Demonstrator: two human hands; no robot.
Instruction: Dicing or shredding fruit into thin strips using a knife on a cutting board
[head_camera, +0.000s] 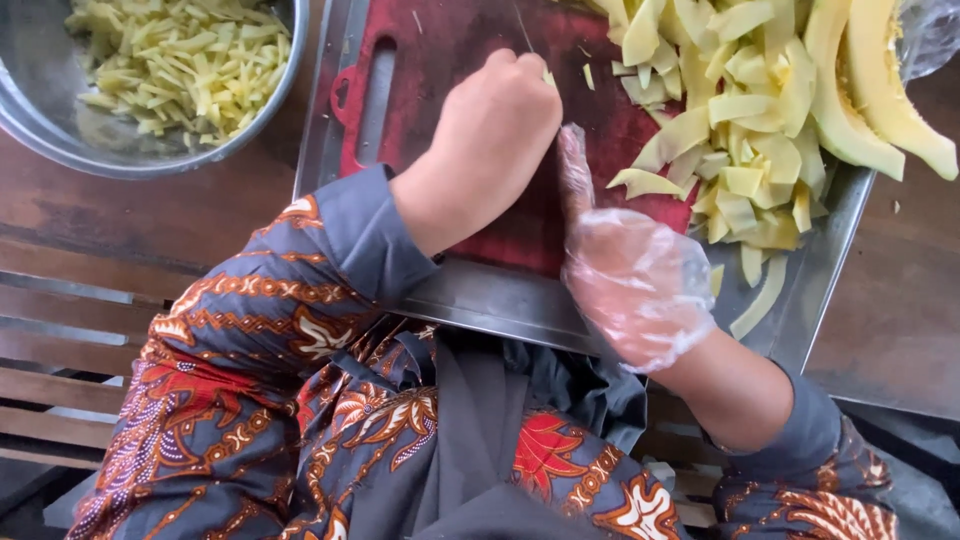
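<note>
Dark wooden tabletop (150, 215) carries a metal tray (480, 295), and on the tray lies a red cutting board (450, 50); slatted wood shows below the tabletop edge at lower left. My left hand (490, 140), bare, is closed into a fist over the board, and a thin blade tip (524, 30) seems to run out beyond the knuckles, so I judge this grip to be closed on a knife handle, though the handle itself is hidden. My right hand (635, 285), in a clear plastic glove, rests on the board just beside the left with fingers extended and nothing enclosed. Pale yellow fruit strips (740, 130) lie heaped on the right part of the board and tray, touching two large peeled wedges (870, 90) at the far right. I judge the step in hand to be slicing. A next cut would call for a strip held flat under the gloved fingers, fingertips clear of the blade. A metal bowl (60, 135) of finer cut pieces stands at upper left, apart from the tray.
</note>
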